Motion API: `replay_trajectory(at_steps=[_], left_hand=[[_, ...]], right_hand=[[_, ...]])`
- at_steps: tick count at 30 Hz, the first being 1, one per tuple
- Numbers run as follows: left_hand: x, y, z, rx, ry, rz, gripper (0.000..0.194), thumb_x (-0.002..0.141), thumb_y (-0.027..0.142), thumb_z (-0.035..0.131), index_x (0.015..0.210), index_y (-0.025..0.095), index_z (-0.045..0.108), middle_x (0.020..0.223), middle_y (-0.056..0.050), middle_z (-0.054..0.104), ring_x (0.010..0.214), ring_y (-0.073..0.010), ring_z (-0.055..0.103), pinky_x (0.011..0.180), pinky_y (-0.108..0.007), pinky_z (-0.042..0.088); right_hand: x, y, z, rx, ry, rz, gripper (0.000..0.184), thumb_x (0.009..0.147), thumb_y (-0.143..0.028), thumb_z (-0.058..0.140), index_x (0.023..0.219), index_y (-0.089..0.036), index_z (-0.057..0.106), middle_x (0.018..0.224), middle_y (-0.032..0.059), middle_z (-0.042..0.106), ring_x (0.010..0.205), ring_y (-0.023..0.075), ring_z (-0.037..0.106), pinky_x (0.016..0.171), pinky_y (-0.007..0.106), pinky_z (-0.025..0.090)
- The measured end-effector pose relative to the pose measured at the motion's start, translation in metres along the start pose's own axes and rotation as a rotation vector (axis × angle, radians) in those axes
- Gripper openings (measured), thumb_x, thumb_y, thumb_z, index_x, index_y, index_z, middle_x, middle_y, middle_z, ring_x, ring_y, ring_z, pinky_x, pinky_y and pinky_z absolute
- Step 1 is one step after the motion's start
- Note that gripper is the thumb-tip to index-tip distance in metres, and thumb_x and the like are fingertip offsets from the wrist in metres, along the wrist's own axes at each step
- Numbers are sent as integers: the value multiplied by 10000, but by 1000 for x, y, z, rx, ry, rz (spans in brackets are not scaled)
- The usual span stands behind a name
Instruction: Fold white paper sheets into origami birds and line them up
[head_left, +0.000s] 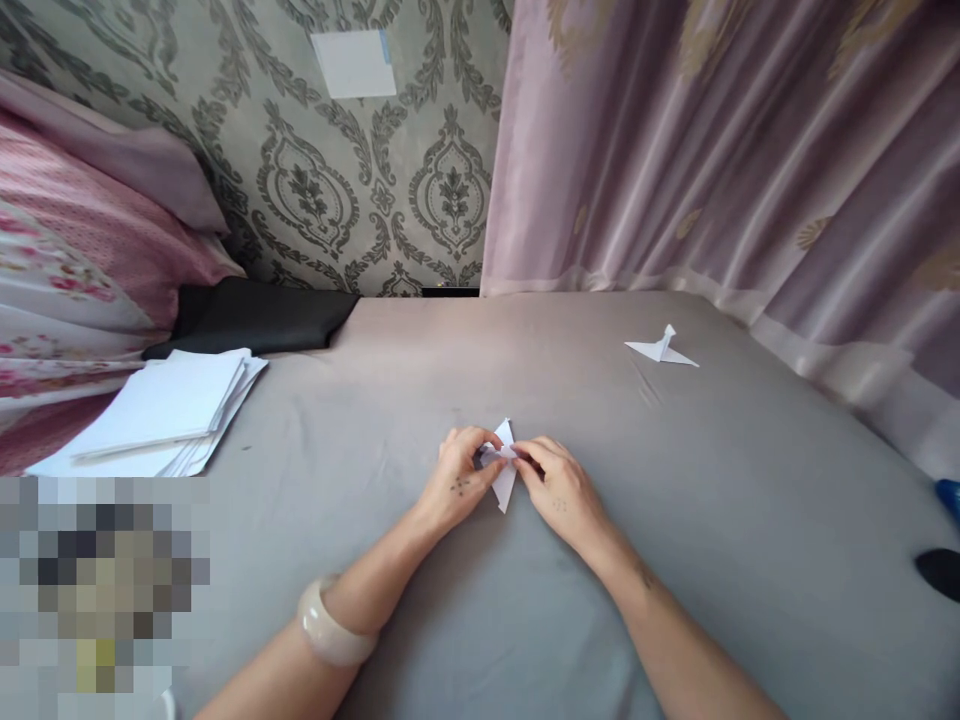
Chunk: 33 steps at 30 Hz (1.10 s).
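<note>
Set before patterned wallpaper and a pink curtain, over a grey sheet. Pinching, with left hand and right hand from either side, at the middle of folded white paper, resting or raised, cannot tell which. Likely light, crisp and easily crushed, so best gripped at the thicker central folds; running lengthwise near to far, pointed at both ends.

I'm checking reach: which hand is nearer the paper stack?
Left: the left hand is right of the paper stack, while the right hand is farther right, across the folded paper.
</note>
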<state>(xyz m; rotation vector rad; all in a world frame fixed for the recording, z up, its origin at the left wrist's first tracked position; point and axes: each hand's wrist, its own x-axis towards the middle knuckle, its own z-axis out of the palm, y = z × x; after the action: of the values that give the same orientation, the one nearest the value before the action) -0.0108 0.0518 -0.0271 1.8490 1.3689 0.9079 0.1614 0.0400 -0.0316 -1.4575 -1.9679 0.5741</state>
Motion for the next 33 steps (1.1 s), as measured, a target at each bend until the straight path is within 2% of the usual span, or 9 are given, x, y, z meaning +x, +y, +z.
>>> replay_trajectory(at_steps=[6,11,14,20,25,33], left_hand=[[5,1,2,44,25,4,62,801,198,621,858,206,644,813,-12,633,849,-185,562,764,-305,440],[3,4,1,83,35,41,67,803,165,608,837,206,648,789,-13,640,832,-188,565,761,-307,431],[4,3,2,97,38,48,71,801,159,612,835,203,656,795,-20,650,838,-195,568,767,-314,424],[4,4,1,123,9,72,151,801,100,567,838,205,668,848,-27,681,884,-206,572,809,-338,399],[3,7,0,130,5,74,122,818,134,566,836,209,661,851,-29,686,895,-213,572,818,-352,390],[4,5,0,150,-13,88,109,843,139,581,859,213,659,923,-32,703,920,-217,585,826,-360,372]], right_hand=[[0,-10,2,118,113,-23,121,872,-228,522,976,-221,584,941,35,625,821,155,600,739,287,486],[1,-15,2,152,143,-48,83,884,-247,511,872,-219,588,862,25,622,765,146,593,697,270,480],[1,-16,1,141,139,-21,83,878,-245,524,832,-216,587,816,11,620,713,135,581,664,257,468],[1,-25,-1,100,89,-48,123,881,-268,520,832,-215,620,799,18,630,712,139,586,696,265,455],[2,-30,0,140,109,121,211,862,-300,510,735,-206,650,713,30,656,651,159,588,653,280,441],[7,-24,1,337,58,319,246,795,-402,595,788,-194,726,726,49,698,667,179,619,632,283,464]])
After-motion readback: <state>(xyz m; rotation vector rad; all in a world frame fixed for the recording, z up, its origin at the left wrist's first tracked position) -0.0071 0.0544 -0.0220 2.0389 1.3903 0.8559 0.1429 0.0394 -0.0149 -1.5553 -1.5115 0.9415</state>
